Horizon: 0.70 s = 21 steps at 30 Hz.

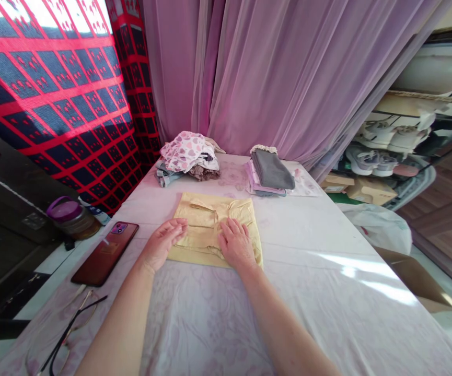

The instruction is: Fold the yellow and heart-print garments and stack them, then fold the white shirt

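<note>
i've got the yellow garment point(202, 234) lying folded at centre frame, my right hand point(236, 242) spread flat on it. my left hand point(164, 241) curves over its left edge, whether gripping i can't tell

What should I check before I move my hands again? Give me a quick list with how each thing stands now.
1. Right hand on the yellow cloth: ok, resting on its right part.
2. Left hand gripping the cloth's left side: cannot tell; the fingers overlap it, but a grip isn't clear.
3. Cloth smooth on top: not ok, creases and a raised fold show.
4. Phone off the cloth: ok, it lies apart to the left.
5. Glasses out from under the left forearm: ok, they lie beside it.
6. Gray folded cloth apart from the yellow one: ok, farther back.
</note>
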Available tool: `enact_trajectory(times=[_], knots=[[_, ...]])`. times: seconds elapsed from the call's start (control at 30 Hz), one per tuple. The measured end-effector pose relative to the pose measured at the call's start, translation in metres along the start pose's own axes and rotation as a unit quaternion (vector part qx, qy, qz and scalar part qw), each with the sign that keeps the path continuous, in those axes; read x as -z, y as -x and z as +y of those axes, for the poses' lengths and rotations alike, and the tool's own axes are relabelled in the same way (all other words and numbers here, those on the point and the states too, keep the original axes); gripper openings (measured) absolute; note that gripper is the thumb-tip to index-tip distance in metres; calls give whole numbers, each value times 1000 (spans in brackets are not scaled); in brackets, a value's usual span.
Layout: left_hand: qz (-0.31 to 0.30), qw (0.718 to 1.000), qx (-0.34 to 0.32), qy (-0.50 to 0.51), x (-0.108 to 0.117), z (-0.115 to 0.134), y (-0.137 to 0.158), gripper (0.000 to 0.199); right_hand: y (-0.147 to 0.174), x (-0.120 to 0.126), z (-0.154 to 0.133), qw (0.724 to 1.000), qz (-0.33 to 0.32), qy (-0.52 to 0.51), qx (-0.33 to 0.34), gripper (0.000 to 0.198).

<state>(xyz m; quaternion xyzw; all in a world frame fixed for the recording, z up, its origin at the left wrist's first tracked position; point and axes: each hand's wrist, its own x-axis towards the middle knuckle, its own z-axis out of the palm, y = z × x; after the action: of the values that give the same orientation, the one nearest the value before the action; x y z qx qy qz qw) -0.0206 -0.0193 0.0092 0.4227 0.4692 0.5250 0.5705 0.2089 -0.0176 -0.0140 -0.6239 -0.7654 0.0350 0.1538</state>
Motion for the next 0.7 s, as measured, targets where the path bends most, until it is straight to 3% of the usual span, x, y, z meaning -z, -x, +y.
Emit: enact_trajectory(times=[0.13, 0.2, 0.27, 0.33, 0.5, 0.7], knots=[[71, 979, -46, -186, 16, 5, -2, 42, 3, 3, 2, 997, 43, -44, 38, 36], [79, 938, -41, -336, 17, 6, -2, 35, 6, 5, 0, 994, 60, -71, 62, 26], [74, 879, -31, -470, 14, 9, -1, 28, 10, 7, -4, 991, 56, -96, 77, 20], [60, 832, -18, -552, 9, 13, 2, 27, 12, 9, -9, 990, 29, -111, 86, 20], [30, 790, 9, -613, 5, 17, 6, 20, 13, 15, -17, 990, -43, -110, 78, 18], [47, 777, 22, -627, 5, 13, 5, 14, 5, 18, -26, 994, -91, -48, -26, 28]])
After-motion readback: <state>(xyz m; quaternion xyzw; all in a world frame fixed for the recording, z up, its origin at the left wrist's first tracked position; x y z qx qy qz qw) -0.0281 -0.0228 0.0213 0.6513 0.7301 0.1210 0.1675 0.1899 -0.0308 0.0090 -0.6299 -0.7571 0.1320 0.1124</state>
